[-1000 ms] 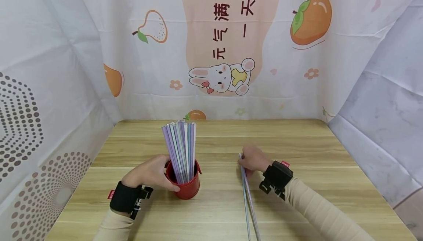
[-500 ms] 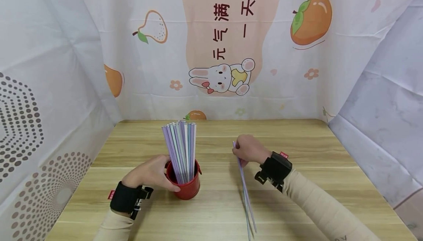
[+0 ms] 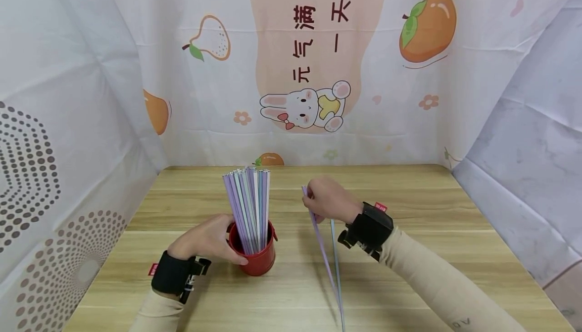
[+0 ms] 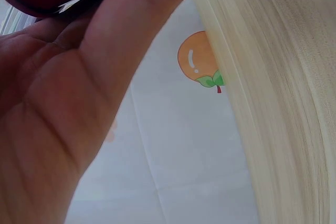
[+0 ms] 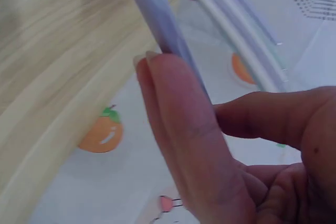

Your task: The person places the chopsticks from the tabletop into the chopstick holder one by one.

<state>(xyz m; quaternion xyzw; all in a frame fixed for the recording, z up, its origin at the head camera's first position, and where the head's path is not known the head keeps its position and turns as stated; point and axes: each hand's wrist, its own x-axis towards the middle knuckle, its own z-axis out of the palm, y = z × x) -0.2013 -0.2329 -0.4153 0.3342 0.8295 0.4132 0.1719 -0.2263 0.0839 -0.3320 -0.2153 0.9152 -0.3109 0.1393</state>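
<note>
My left hand (image 3: 209, 238) grips a red cup (image 3: 261, 261) from its left side, thumb on the near wall. Pale purple, white and teal chopsticks (image 3: 250, 210) stand upright in it, leaning slightly left. To the right, my right hand (image 3: 332, 198) pinches a purple chopstick (image 3: 322, 246) near its upper end, clear of the cup. In the right wrist view, that chopstick (image 5: 157, 19) lies between thumb and straightish fingers. A blue-grey chopstick (image 3: 337, 266) lies on the table below; the purple one's lower end overlaps it in the head view.
The wooden table (image 3: 400, 185) carries all of this. A white printed cloth (image 3: 213, 99) hangs behind its far edge, with more cloth at both sides. Black camera straps (image 3: 170, 274) sit on both wrists.
My right hand has lifted the purple chopstick away from the blue-grey one and carried it left and away from me, towards the cup. The left hand and cup stay still.
</note>
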